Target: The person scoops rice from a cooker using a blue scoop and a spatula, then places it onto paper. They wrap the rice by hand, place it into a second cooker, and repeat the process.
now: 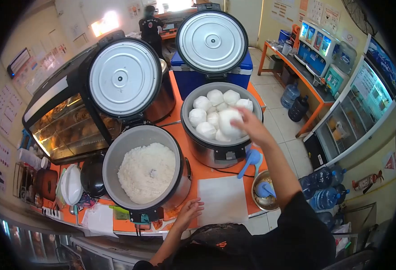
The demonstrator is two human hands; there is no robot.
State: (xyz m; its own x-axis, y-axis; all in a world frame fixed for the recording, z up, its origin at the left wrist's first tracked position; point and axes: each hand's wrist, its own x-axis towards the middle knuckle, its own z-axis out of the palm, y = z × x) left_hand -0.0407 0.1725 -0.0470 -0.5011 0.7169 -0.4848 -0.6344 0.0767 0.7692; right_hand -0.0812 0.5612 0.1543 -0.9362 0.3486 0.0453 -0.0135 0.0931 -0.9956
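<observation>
1. The step in hand, as I judge it, is handling one wrapped rice ball point(228, 123) at the right cooker point(186, 105). Whether it is being lifted out or set down the view cannot say.
2. The rice ball sits at the near side of the pile of white balls point(209, 105) that fills that pot, touching its neighbours, under the open lid point(212, 41).
3. The right hand point(252, 127) reaches forward and to the left over the pot's rim, arm stretched out, palm toward the ball. Its fingers curl around the ball's right side and grip it – the motion blur hides the fingertips.
4. The left hand point(188, 212) lies low on the orange counter point(198, 168), palm down, fingers loosely apart and holding nothing. It is beside the near-left corner of a paper sheet point(222, 198); whether it touches the sheet I cannot tell.
5. Any next move calls for a soft, even grip – the balls look yielding and are stacked close, so a careless pull or push could shift the ones alongside.
6. Nearby: the left cooker point(112, 153) holds loose rice point(146, 171), and a blue scoop point(251, 159) lies by a metal bowl point(263, 198).
</observation>
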